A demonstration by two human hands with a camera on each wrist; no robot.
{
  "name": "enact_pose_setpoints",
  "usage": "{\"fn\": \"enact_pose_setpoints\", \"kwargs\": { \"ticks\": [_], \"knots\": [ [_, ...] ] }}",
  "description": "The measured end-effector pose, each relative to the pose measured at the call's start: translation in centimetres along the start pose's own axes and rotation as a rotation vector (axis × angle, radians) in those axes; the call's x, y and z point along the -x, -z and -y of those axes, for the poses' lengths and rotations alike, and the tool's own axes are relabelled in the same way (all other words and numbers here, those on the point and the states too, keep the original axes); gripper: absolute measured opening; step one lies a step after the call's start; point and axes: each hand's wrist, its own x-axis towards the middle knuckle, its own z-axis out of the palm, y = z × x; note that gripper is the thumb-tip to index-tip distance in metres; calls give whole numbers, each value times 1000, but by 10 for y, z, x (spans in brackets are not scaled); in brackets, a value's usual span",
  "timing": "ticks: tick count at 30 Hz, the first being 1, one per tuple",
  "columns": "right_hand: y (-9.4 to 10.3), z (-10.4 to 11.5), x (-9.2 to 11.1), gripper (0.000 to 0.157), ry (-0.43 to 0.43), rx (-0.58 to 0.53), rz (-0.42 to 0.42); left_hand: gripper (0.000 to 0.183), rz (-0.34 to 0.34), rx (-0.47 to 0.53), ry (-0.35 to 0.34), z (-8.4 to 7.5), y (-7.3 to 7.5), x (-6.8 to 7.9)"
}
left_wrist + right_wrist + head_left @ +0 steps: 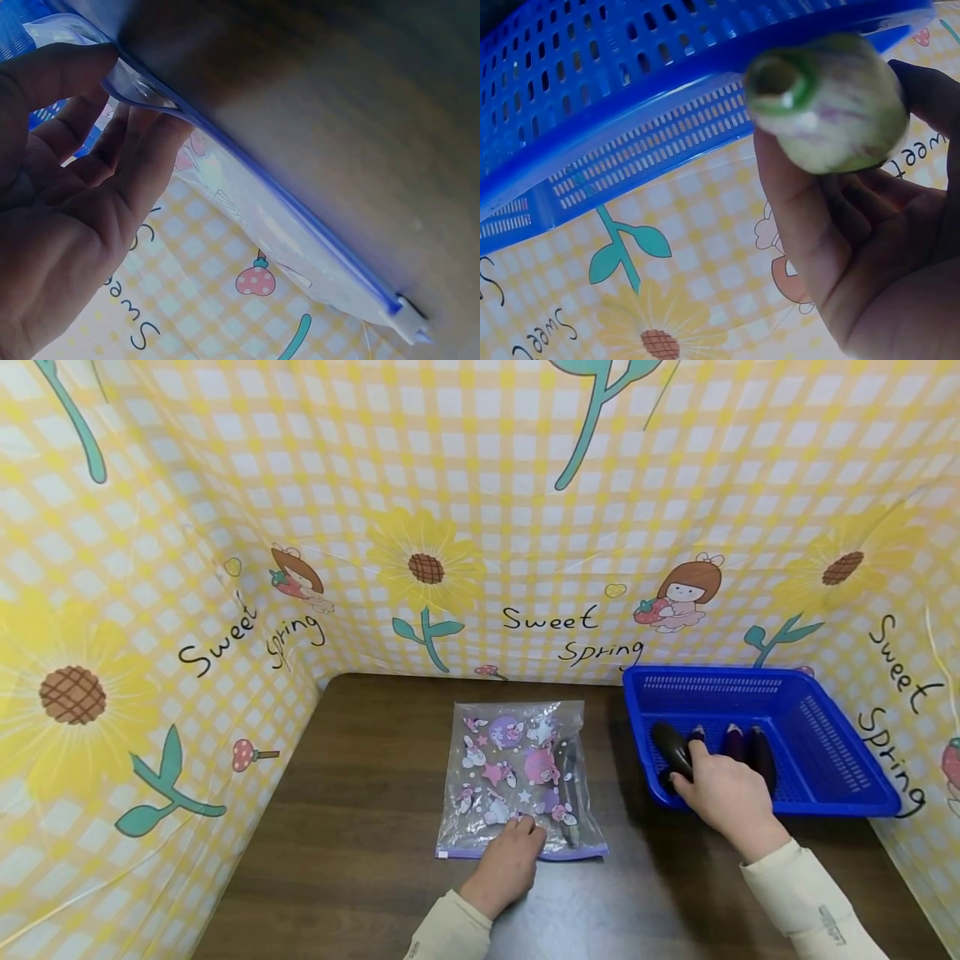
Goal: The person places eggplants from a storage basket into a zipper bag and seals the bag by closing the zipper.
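Observation:
On the table lies a clear zip bag point(480, 793) with printed pink and purple cartoon figures and a purple slider seal along its near edge. My left hand point(508, 860) pinches that edge, where the left wrist view shows the seal parted around the thumb and fingers. Through the bag's right side shows a long dark shape point(572, 777). Over the left part of a blue plastic basket point(862, 768), my right hand point(727, 797) grips a dark eggplant point(671, 745). Its pale green stem end point(832, 105) points at the right wrist camera.
More dark eggplants point(763, 760) lie in the basket beside the right hand, partly covered by it. A yellow checked cloth point(480, 552) with flowers hangs behind and at both sides of the brown table point(352, 827). The white slider point(409, 321) sits at one end of the bag's seal.

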Motion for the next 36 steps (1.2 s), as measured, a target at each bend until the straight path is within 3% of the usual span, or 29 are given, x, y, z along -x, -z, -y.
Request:
{"fn": "enact_pose_setpoints", "kwargs": {
  "ticks": [6,28,36],
  "knots": [
    [-1,6,6,43,5,-3,-9,17,-11,8,-5,1,-1,1],
    [-11,34,23,43,-5,-13,-89,15,29,36,6,2,0,-1],
    [-12,45,28,46,-16,-36,-65,17,37,50,15,3,-1,0]
  ]
}}
